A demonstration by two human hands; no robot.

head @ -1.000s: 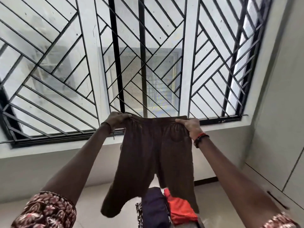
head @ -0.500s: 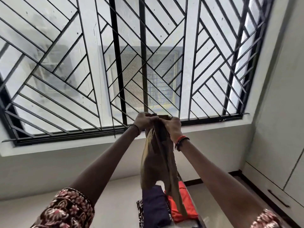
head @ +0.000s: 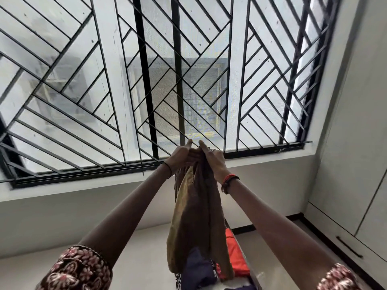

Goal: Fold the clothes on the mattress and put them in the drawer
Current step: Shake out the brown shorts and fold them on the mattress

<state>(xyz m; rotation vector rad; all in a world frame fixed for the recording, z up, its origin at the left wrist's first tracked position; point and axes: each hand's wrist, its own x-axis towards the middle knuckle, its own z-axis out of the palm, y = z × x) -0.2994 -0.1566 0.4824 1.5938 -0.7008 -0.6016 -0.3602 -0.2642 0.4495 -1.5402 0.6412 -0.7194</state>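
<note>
Brown shorts (head: 194, 216) hang folded in half lengthwise, held up in front of the window. My left hand (head: 180, 156) and my right hand (head: 211, 162) meet at the waistband and grip it together, forefingers pointing up. The two legs dangle side by side, a lighter inner face showing on the left. Below them lie a dark navy garment (head: 196, 268) and an orange garment (head: 235, 254) on the mattress, whose surface is mostly out of view.
A large barred window (head: 146, 80) fills the wall ahead. White cupboard fronts with a dark drawer handle (head: 348, 246) stand at the right. A pale floor or surface (head: 136, 258) spreads below the window wall.
My hands came together from shoulder width, folding the spread shorts in half along the middle. The folded shorts now hang narrower and my forefingers have straightened upward.
</note>
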